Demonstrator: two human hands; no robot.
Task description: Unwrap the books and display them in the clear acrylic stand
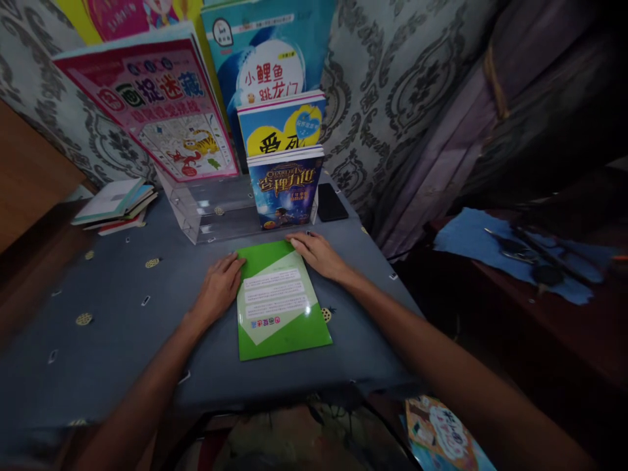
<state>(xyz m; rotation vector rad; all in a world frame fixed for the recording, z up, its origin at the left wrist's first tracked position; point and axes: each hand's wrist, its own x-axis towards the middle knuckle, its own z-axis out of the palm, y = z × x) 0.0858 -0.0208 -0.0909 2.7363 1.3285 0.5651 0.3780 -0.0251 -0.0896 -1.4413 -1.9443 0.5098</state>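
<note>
A thin green book (282, 343) lies flat on the table, its white text panels and title upside down to me. Along its upper left edge, my left hand (220, 284) is closed with the fingertips on the cover. My right hand (318, 255) holds the book's far right corner, fingers close together and bent over the edge. The undersides of both hands are hidden. Just beyond the book stands a clear plastic book rack (220, 206). It bears a pink picture book (171, 111), a dark blue book (284, 193), a yellow-and-blue book (282, 127) and a teal book (267, 46).
A small stack of books (118, 203) lies at the table's far left. A black phone (331, 202) rests beside the rack. On the right, a blue cloth (471, 239) carries scissors and other tools. Another book (444, 432) is low at the right, below the table edge.
</note>
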